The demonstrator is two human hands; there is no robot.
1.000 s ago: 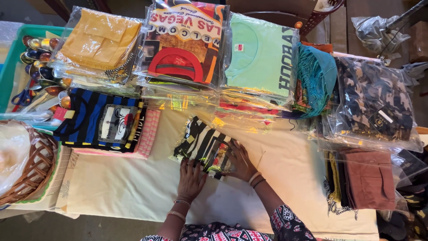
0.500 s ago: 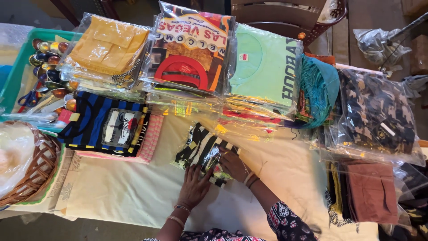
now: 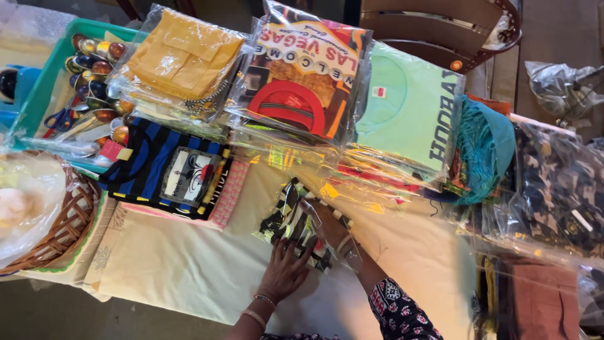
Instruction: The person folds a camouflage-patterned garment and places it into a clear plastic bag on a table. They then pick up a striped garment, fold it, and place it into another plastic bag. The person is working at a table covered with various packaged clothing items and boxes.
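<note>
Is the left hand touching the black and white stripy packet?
Touching. The head view shows the left hand lying flat on the black and white stripy packet, fingers spread over its plastic.

Single head-worn view — looking steeply down from above the cloth-covered table (image 3: 189,277), at arm's length; the far edge lies toward the frame's top, the wearer's forearms entering from below.

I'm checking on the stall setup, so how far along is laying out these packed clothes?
Done: bagged clothes, like the green shirt and yellow garment, lie overlapping along the table's far side. In hand: the left hand and right hand rest on a black-and-white packet on the cream cloth. Left: that packet lies apart from the rows.
</note>
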